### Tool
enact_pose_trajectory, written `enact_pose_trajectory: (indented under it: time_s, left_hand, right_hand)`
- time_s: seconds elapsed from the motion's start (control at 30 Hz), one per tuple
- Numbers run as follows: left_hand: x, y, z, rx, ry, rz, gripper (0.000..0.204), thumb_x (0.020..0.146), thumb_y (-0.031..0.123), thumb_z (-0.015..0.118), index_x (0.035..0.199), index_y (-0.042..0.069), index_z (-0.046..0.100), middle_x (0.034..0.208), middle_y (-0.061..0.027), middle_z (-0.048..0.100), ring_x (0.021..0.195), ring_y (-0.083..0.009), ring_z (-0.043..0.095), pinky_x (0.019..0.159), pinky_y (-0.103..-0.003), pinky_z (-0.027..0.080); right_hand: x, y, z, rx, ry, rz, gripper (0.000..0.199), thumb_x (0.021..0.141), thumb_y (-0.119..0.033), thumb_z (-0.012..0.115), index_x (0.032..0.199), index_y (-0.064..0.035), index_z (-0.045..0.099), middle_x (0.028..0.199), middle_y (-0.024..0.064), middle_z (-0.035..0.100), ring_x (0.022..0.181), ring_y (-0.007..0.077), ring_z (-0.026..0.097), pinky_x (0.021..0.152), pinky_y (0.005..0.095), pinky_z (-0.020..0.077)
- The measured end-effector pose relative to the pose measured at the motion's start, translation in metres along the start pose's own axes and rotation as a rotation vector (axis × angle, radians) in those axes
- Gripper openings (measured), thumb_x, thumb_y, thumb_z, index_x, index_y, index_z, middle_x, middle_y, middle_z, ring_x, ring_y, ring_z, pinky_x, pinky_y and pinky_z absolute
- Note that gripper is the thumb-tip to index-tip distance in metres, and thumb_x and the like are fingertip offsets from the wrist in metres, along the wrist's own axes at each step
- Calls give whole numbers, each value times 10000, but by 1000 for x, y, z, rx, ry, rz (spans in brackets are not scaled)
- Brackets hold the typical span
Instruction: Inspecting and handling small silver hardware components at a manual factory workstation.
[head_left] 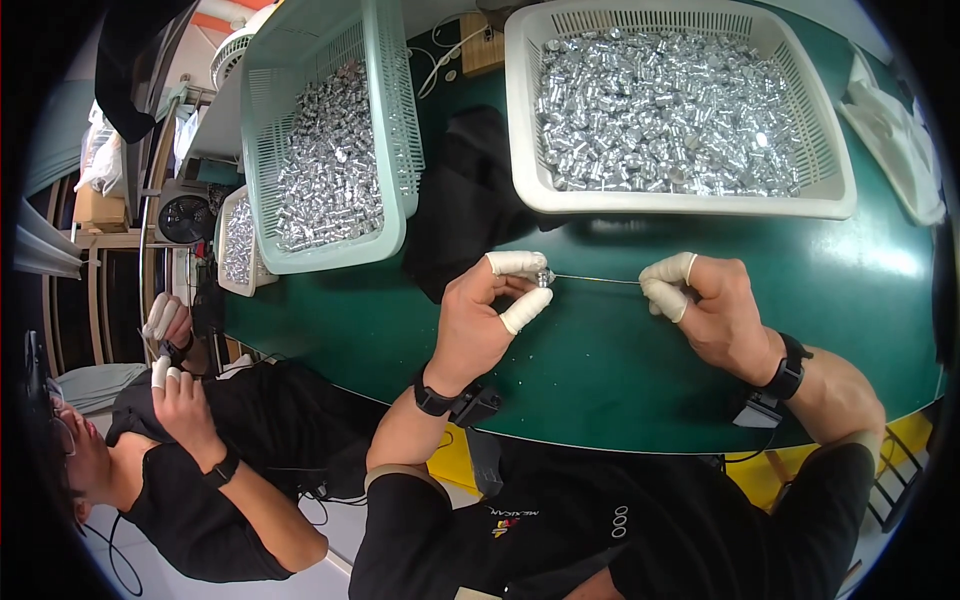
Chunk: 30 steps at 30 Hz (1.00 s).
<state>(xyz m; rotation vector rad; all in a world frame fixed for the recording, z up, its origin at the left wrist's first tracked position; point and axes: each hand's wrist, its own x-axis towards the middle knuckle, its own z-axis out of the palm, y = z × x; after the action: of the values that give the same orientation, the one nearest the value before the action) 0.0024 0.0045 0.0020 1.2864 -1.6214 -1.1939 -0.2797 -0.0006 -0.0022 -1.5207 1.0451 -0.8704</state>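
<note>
Between the thumb and forefinger of my left hand [478,325] I pinch a small shiny metal cylinder [544,277]. White finger cots cover those fingertips. My right hand [722,305], also in white finger cots, is closed on the far end of a thin straight metal rod [600,280]. Level across the table, the rod's left end meets the small cylinder; whether it sits inside it I cannot tell. Both hands are held above the green tabletop, in front of a white basket [690,203] heaped with similar metal cylinders.
A pale green basket [392,215] of metal parts stands at the left, with a smaller white basket [243,285] beyond it. Black cloth [470,190] lies between the baskets. White plastic bags [895,140] rest at the right. A co-worker [190,460] works at the left.
</note>
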Motion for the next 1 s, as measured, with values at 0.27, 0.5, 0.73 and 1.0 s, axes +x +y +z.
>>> enact_pose_trajectory:
  time_s: [0.27, 0.5, 0.73, 1.0]
  left_hand:
    - [5, 4, -2, -250, -33, -135, 267, 886, -13, 726, 1137, -5, 635, 1059, -114, 701, 924, -167, 685, 864, -296, 553]
    - [2, -2, 2, -89, -179, 13, 245, 883, -33, 717, 1115, -15, 639, 1065, -107, 696, 945, -174, 682, 867, -307, 557]
    - [2, -2, 6, -159, -168, -62, 236, 877, -30, 725, 1098, -20, 643, 1051, -103, 684, 975, -183, 680, 876, -315, 562]
    - [1, -1, 3, -124, -169, -46, 228, 882, -34, 718, 1097, -25, 642, 1046, -104, 679, 978, -185, 684, 877, -317, 564]
  right_hand:
    - [0, 0, 0, 43, -16, 10, 109, 963, -56, 643, 977, 49, 669, 781, 83, 688, 703, 110, 649, 640, 252, 533]
    - [3, -14, -3, 254, -157, 304, 129, 972, -77, 641, 998, 45, 674, 788, 70, 694, 699, 106, 647, 636, 255, 537]
    - [3, -4, -1, 84, -93, 21, 152, 963, -121, 673, 995, 27, 678, 796, 63, 702, 697, 102, 648, 604, 256, 529]
    - [4, -5, -5, -242, -108, -254, 133, 901, -109, 730, 950, 3, 677, 752, 86, 672, 638, 169, 637, 583, 290, 514]
